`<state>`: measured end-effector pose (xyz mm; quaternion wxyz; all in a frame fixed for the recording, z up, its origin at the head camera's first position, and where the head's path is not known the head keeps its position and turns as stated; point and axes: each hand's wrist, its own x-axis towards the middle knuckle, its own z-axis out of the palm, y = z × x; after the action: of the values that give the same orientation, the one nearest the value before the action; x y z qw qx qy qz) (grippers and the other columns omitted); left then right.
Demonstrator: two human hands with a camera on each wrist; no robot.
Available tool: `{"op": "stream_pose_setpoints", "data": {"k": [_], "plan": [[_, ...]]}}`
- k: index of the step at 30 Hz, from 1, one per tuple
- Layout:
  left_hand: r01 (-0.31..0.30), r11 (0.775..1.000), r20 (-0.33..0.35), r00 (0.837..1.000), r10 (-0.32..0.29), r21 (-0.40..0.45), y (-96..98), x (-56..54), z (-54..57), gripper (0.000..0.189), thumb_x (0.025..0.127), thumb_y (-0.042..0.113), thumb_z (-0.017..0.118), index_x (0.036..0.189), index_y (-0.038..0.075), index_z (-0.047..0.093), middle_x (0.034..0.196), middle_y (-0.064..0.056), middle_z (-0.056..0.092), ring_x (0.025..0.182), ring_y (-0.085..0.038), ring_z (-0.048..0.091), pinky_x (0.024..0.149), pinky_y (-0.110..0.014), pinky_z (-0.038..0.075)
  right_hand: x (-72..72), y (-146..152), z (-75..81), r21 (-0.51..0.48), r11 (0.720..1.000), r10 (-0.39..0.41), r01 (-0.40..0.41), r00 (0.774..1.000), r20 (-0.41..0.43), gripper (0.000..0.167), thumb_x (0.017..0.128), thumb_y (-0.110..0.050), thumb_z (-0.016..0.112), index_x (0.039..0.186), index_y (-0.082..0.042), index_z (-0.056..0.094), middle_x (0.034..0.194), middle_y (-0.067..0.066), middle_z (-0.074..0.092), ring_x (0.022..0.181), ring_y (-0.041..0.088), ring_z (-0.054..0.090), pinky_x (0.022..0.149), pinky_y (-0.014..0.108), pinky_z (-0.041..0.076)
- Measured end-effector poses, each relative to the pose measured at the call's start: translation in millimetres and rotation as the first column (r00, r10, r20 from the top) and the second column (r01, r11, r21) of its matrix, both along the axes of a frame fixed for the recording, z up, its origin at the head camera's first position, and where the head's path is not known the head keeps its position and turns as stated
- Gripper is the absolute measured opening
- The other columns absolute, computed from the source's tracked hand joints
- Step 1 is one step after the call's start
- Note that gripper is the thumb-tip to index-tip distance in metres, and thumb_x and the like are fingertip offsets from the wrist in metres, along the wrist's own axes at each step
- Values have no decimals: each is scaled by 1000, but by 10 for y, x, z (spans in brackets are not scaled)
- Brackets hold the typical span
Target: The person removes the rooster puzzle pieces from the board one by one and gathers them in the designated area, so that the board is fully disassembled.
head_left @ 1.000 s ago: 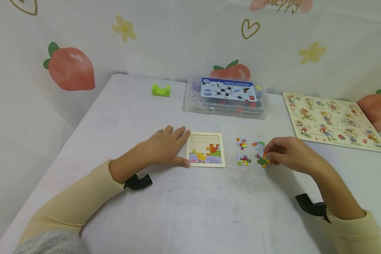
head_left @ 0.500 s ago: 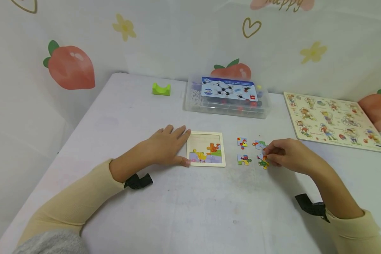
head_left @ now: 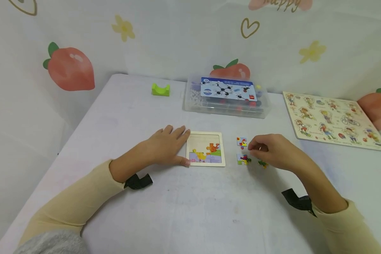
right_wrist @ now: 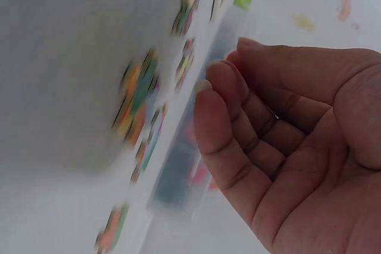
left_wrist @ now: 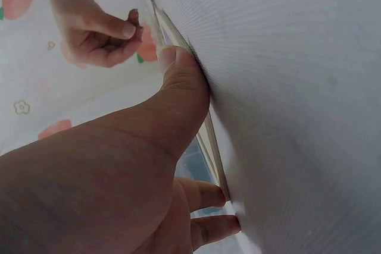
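Observation:
My left hand (head_left: 165,148) lies along the left side of a small square wooden puzzle tray (head_left: 223,150), fingers extended and thumb at its near corner. Inside, several picture pieces (head_left: 206,157) fill the lower part, while the upper part shows bare wood. To the right, my right hand (head_left: 271,151) hovers over the loose jigsaw pieces, fingers loosely curled; no piece shows between the fingertips in the right wrist view. Two loose pieces, an upper one (head_left: 241,141) and a lower one (head_left: 242,159), lie left of it. Another green piece (head_left: 262,164) is partly hidden beneath it.
A clear plastic case (head_left: 193,104) with a blue molecule-picture card stands behind the tray. At the back left is a green block (head_left: 160,90). A wooden board with figure pictures (head_left: 333,120) lies at the right. White patterned cloth hangs behind the table.
My right hand has left the right-hand loose pieces and moved left, towards the other two. The pieces appear where they were half a second ago. My left hand and the tray stay put.

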<state>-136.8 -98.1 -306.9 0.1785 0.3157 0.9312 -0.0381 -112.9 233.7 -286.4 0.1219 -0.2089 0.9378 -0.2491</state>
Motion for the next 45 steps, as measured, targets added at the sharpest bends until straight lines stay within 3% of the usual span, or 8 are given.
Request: {"op": "stream_pose_setpoints", "data": {"k": [5, 13, 20, 25, 33, 39, 45], "plan": [[1, 1000, 4, 1000, -1, -2, 2, 0, -8, 106, 89, 72, 55, 161, 5, 16, 165, -16, 18, 140, -41, 29, 110, -56, 32, -65, -255, -10, 6, 999, 43, -43, 999, 18, 7, 91, -9, 74, 98, -8, 73, 82, -4, 65, 74, 15, 57, 65, 33, 49], [2, 1000, -3, 1000, -2, -5, -7, 7, 1, 105, 89, 72, 55, 161, 5, 17, 165, -17, 18, 141, -42, 29, 110, -56, 33, -183, -625, -65, 56, 996, 69, -74, 994, 89, 24, 89, -15, 76, 112, -9, 71, 80, -1, 61, 70, 17, 55, 62, 33, 48], [4, 1000, -6, 1000, -4, -2, -11, 10, 7, 105, 89, 72, 54, 161, 5, 16, 165, -17, 18, 141, -42, 29, 110, -56, 33, -255, -745, -144, 95, 992, 74, -88, 988, 139, 37, 86, -20, 81, 115, -8, 63, 72, -1, 58, 66, 16, 53, 64, 33, 45], [3, 1000, -2, 1000, -3, -1, -5, 2, -2, 105, 89, 73, 54, 161, 6, 16, 165, -17, 18, 141, -42, 29, 110, -57, 32, -268, -745, -148, 69, 993, 91, -99, 990, 111, 33, 86, -16, 81, 111, -7, 61, 76, -1, 59, 70, 17, 54, 66, 34, 46], [2, 1000, 1, 1000, -2, -1, -1, 1, 4, 105, 89, 73, 53, 161, 6, 16, 165, -17, 18, 141, -42, 29, 110, -56, 33, -258, -751, -120, -38, 997, 61, -60, 998, 29, 12, 91, -6, 74, 91, -11, 62, 82, -1, 62, 76, 19, 56, 68, 36, 46], [2, 1000, 1, 1000, -2, 2, -4, 3, 9, 105, 89, 72, 54, 161, 5, 17, 164, -17, 19, 140, -42, 30, 110, -56, 33, -266, -751, -123, -100, 992, 75, -71, 996, 42, 9, 92, -1, 70, 92, -8, 65, 84, 0, 64, 80, 19, 58, 73, 36, 49], [2, 1000, 4, 1000, -2, -2, 1, 2, 13, 106, 89, 73, 54, 161, 5, 17, 164, -17, 19, 140, -42, 30, 110, -56, 33, -266, -749, -127, -107, 994, 38, -32, 998, 59, 8, 92, -2, 70, 94, -9, 66, 84, 0, 66, 78, 19, 60, 73, 35, 51]]}}
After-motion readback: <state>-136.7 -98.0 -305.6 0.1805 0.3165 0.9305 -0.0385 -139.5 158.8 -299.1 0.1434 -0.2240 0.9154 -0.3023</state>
